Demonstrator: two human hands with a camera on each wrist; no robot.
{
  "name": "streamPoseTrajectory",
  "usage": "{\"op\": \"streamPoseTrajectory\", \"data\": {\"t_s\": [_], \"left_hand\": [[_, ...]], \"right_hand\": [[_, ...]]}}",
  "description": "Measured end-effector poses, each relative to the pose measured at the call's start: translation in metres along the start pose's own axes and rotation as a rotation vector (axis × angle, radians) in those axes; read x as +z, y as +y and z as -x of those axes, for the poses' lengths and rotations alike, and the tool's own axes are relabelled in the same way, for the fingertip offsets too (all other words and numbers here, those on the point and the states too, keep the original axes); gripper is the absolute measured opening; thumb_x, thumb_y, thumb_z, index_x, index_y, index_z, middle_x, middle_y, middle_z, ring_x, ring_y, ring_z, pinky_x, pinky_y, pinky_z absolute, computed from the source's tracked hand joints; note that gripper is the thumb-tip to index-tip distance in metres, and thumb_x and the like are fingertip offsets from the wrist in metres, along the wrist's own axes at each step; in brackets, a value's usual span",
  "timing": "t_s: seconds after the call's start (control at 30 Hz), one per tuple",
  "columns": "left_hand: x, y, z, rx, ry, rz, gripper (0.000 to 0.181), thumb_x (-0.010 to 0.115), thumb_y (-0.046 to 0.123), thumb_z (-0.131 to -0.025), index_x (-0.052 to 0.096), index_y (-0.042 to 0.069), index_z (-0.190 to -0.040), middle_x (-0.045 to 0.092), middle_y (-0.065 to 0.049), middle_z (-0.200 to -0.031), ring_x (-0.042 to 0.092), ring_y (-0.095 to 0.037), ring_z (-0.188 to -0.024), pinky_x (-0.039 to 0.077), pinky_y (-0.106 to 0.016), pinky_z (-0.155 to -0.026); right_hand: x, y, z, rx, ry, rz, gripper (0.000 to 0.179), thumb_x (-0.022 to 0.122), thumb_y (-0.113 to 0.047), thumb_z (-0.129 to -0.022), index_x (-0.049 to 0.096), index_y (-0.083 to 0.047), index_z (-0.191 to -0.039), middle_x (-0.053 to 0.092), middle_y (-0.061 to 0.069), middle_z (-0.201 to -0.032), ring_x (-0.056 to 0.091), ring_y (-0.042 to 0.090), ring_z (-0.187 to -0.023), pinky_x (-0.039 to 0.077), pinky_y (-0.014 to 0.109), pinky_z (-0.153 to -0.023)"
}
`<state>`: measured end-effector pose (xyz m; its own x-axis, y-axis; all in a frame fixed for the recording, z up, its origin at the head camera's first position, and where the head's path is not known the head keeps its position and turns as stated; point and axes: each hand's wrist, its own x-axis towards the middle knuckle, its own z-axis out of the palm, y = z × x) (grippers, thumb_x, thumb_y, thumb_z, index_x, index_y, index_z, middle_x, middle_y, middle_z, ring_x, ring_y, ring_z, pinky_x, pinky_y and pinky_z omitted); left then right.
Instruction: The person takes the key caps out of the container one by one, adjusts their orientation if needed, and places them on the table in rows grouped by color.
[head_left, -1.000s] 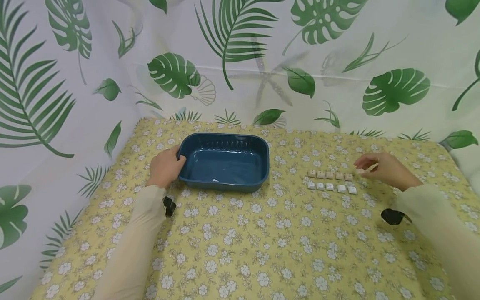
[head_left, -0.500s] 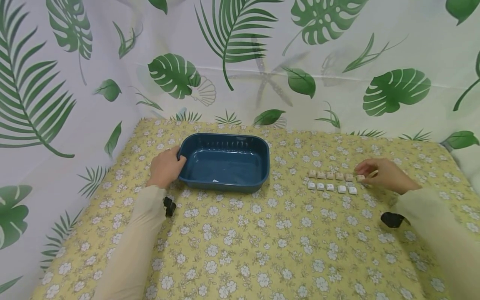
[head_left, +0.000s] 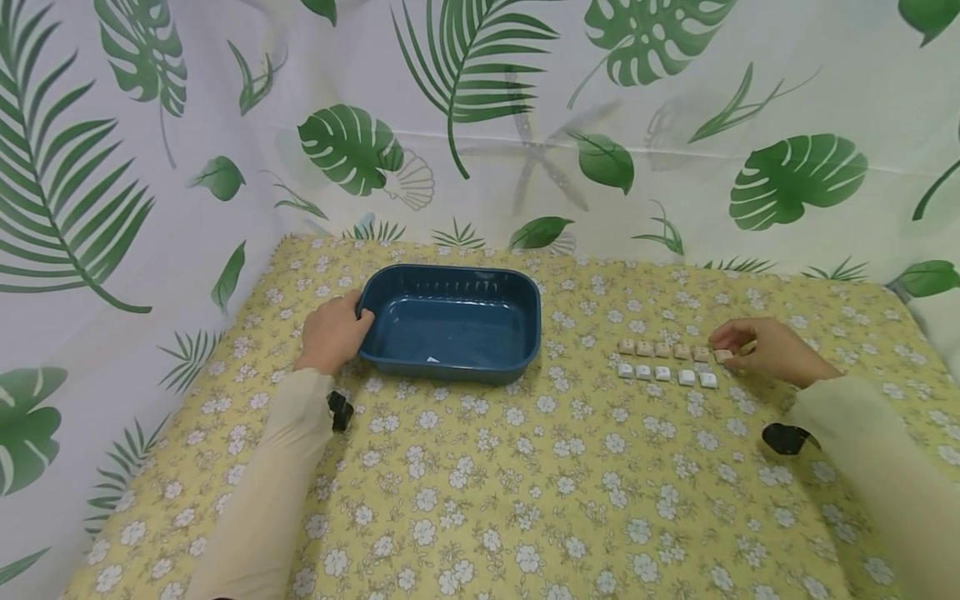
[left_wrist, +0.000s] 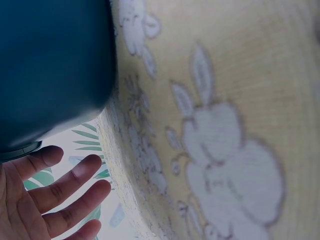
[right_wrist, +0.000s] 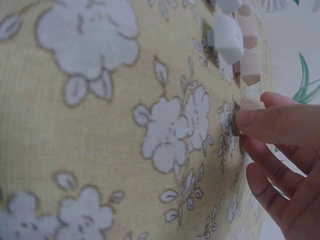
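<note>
My left hand (head_left: pixel 332 333) holds the left rim of a dark blue plastic basin (head_left: pixel 453 325), thumb over the edge. In the left wrist view several fingers (left_wrist: pixel 75 200) spread out beside the basin's outer wall (left_wrist: pixel 55 65). At the right, my right hand (head_left: pixel 776 352) pinches a beige keycap (head_left: pixel 722 356) between thumb and fingers, low at the right end of a row of beige keycaps (head_left: pixel 663 350). The right wrist view shows this keycap (right_wrist: pixel 251 104) close to the cloth, partly behind the thumb. A row of white keycaps (head_left: pixel 662 374) lies just in front of the beige row.
A yellow floral cloth (head_left: pixel 480 500) covers the table. Behind and to the left hangs a white curtain (head_left: pixel 525 125) with green leaf prints. Inside the basin, a small white speck (head_left: pixel 432 360) shows near the front wall. Black wrist cameras (head_left: pixel 784 438) sit at both sleeves.
My right hand has lowered the beige keycap to the right end of the beige row and stays there. The left hand and the basin have not moved.
</note>
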<state>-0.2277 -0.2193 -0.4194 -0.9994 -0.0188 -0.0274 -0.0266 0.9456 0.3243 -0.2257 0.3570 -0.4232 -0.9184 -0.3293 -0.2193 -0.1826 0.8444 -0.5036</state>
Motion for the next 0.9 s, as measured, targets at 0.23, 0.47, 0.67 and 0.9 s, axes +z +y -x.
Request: {"op": "streamPoseTrajectory", "data": {"t_s": [0.23,0.47,0.67,0.9], "left_hand": [[0.001,-0.001,-0.001,0.005,0.011,0.002,0.048,0.035,0.029,-0.097,0.046,0.005,-0.138,0.061,-0.023,-0.118,0.062,-0.036,-0.096,0.05,-0.051,-0.081],[0.001,0.0,0.0,0.006,0.011,0.006,0.048,0.036,0.029,-0.097,0.046,0.005,-0.138,0.061,-0.023,-0.118,0.062,-0.036,-0.096,0.05,-0.05,-0.081],[0.0,0.001,0.002,0.01,0.011,0.006,0.049,0.036,0.029,-0.097,0.046,0.004,-0.138,0.061,-0.023,-0.118,0.063,-0.036,-0.095,0.05,-0.05,-0.08],[0.0,0.001,0.002,0.001,0.007,0.001,0.049,0.036,0.029,-0.097,0.045,0.004,-0.139,0.06,-0.023,-0.121,0.062,-0.037,-0.099,0.049,-0.051,-0.082]], "right_hand": [[-0.001,-0.001,0.0,-0.009,-0.003,0.015,0.028,0.068,-0.008,-0.083,0.063,-0.003,-0.11,0.065,0.015,-0.103,0.058,0.014,-0.084,0.05,0.03,-0.066],[-0.003,0.0,0.001,-0.022,-0.01,0.012,0.028,0.07,-0.01,-0.083,0.064,-0.004,-0.109,0.065,0.015,-0.104,0.058,0.006,-0.082,0.051,0.027,-0.065],[-0.004,0.0,0.002,-0.025,-0.01,0.016,0.028,0.07,-0.011,-0.082,0.064,-0.005,-0.109,0.065,0.015,-0.105,0.06,0.01,-0.085,0.053,0.032,-0.069],[-0.02,-0.009,0.007,-0.029,-0.027,0.058,0.037,0.065,-0.007,-0.085,0.058,0.0,-0.12,0.06,0.025,-0.114,0.059,0.04,-0.101,0.054,0.043,-0.073]]}}
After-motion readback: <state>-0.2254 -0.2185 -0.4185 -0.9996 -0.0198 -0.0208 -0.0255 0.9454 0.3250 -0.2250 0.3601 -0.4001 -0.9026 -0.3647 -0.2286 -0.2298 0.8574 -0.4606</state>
